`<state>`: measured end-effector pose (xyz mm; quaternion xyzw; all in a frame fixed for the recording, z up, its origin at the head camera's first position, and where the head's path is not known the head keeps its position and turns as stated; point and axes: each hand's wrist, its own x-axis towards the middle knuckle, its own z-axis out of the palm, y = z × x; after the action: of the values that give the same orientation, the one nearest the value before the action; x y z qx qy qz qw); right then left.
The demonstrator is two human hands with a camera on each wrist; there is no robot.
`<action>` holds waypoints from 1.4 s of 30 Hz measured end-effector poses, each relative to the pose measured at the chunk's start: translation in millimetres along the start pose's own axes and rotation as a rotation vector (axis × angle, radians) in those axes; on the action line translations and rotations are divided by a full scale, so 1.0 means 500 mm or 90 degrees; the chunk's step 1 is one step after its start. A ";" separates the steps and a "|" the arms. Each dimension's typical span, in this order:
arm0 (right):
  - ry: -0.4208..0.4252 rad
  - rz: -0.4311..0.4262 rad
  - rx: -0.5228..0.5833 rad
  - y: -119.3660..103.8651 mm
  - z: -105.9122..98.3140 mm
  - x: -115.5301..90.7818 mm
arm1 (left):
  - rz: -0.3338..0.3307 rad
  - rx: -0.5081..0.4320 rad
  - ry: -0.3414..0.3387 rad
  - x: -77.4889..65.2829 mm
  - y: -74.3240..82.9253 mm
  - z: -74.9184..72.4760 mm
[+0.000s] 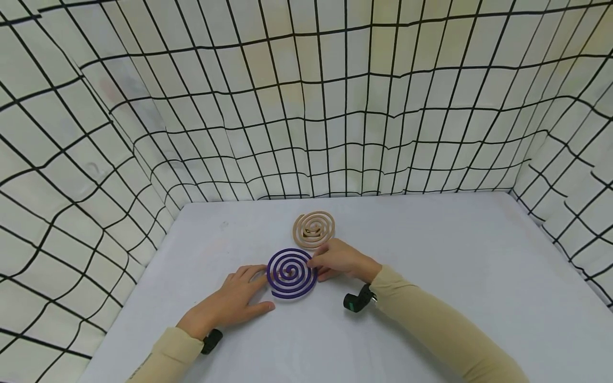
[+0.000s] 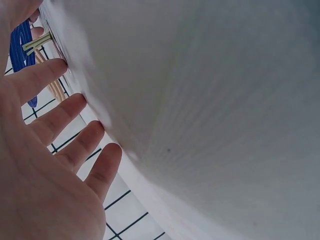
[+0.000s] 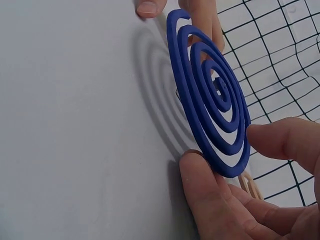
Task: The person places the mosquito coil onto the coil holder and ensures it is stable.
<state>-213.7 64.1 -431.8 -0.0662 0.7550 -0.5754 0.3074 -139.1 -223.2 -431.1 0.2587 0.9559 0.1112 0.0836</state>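
A dark blue mosquito coil (image 1: 290, 271) sits raised over the white table, and its spiral shadow shows below it in the right wrist view. My right hand (image 1: 342, 259) holds the coil's right rim, thumb (image 3: 272, 140) on one side and a finger (image 3: 197, 175) at the lower edge. Flat on the table at the coil's left lies my left hand (image 1: 230, 300), fingers spread. A small gold-coloured metal stand (image 2: 37, 44) shows against the blue coil in the left wrist view. Just behind is a tan mosquito coil (image 1: 316, 224), with a brass-coloured stand (image 1: 312, 232) at its middle.
White cloth covers the table (image 1: 431, 239). A black grid net (image 1: 330, 101) over white sheeting surrounds its back and sides. Dark wrist cameras hang under both wrists, the right camera (image 1: 356, 301) close over the cloth.
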 end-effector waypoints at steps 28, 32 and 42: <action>0.027 -0.016 -0.040 0.022 -0.055 -0.038 | 0.012 0.036 0.003 0.003 -0.003 -0.010; 0.033 -0.016 -0.037 0.033 -0.077 -0.047 | 0.004 0.034 -0.005 0.001 -0.005 -0.005; 0.049 -0.042 -0.065 0.057 -0.122 -0.063 | 0.000 0.047 0.002 -0.004 -0.022 -0.003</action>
<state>-213.9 138.4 -436.5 -0.0848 0.7919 -0.5482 0.2553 -142.7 -233.7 -432.1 0.2613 0.9595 0.0761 0.0726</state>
